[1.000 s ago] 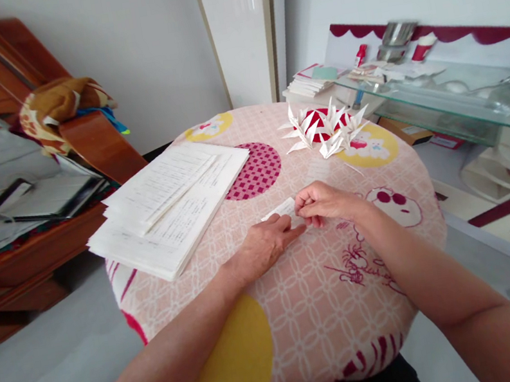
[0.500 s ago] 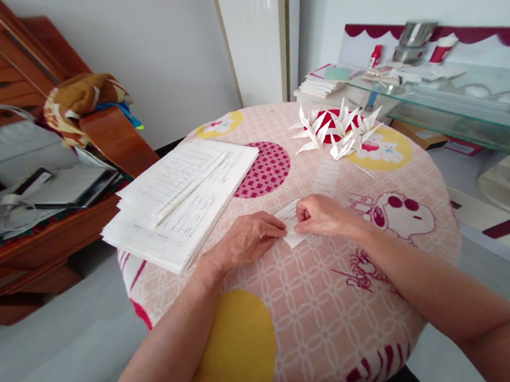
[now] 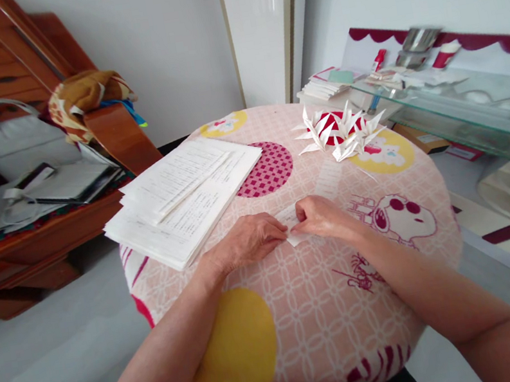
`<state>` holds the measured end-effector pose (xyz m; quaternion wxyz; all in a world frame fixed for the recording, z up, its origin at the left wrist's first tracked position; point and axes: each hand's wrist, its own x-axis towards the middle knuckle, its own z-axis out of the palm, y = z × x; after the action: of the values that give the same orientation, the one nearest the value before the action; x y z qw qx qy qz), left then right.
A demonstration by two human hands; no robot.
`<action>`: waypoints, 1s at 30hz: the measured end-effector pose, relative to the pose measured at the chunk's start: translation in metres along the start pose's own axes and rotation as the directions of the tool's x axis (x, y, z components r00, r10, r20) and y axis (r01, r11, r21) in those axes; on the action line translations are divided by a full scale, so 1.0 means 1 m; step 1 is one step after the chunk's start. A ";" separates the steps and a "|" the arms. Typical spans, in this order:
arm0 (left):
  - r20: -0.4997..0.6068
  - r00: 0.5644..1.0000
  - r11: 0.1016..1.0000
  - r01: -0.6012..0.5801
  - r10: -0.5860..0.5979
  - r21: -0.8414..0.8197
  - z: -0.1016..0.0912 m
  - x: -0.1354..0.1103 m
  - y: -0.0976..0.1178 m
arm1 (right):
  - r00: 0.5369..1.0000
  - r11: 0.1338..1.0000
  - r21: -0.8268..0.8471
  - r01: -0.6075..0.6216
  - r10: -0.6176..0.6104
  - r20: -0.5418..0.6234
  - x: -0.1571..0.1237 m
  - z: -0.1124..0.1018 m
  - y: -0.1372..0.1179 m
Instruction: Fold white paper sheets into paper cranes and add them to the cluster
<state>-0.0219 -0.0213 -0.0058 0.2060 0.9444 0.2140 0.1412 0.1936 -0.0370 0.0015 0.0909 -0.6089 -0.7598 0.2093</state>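
Observation:
A small piece of white paper (image 3: 289, 214) with faint print lies on the round table, partly covered by my fingers. My left hand (image 3: 258, 236) pinches its left edge, fingers pressed together. On the other side, my right hand (image 3: 316, 213) is closed on the paper, its fingertips curled near the lower corner. Just beyond the right hand lies a pale paper strip (image 3: 330, 180). Farther back stands a cluster of folded white paper cranes (image 3: 343, 130). To the left of my hands rests a stack of printed sheets (image 3: 209, 208).
A pink patterned cloth (image 3: 324, 310) covers the table. On the right is a glass shelf (image 3: 460, 104) with metal bowls (image 3: 419, 46) and a pile of papers (image 3: 325, 84). At left, a wooden bench (image 3: 16, 257) carries a grey bag (image 3: 14, 140) and a brown blanket (image 3: 90, 98).
The lower flap of the paper looks smaller between my fingers. Both hands stay nearly in place; the whole view has shifted slightly.

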 end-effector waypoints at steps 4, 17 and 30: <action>-0.022 1.000 0.999 0.018 -0.019 -0.044 0.002 0.000 -0.001 | 0.996 0.992 0.125 0.013 -0.024 0.086 0.001 -0.007 0.015; -0.255 0.803 0.830 0.453 -0.539 -0.325 0.027 0.024 0.006 | 0.965 0.929 0.342 -0.138 0.048 0.258 -0.005 -0.021 0.029; -0.221 0.820 0.440 0.042 -0.528 -0.897 0.024 0.026 0.010 | 0.982 0.717 0.679 0.155 -0.034 -0.187 0.001 -0.020 0.039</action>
<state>0.0127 -0.0258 -0.0174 0.6114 0.5930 0.3191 0.4156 0.2360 -0.0253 0.0029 0.3827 -0.5062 -0.6473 0.4223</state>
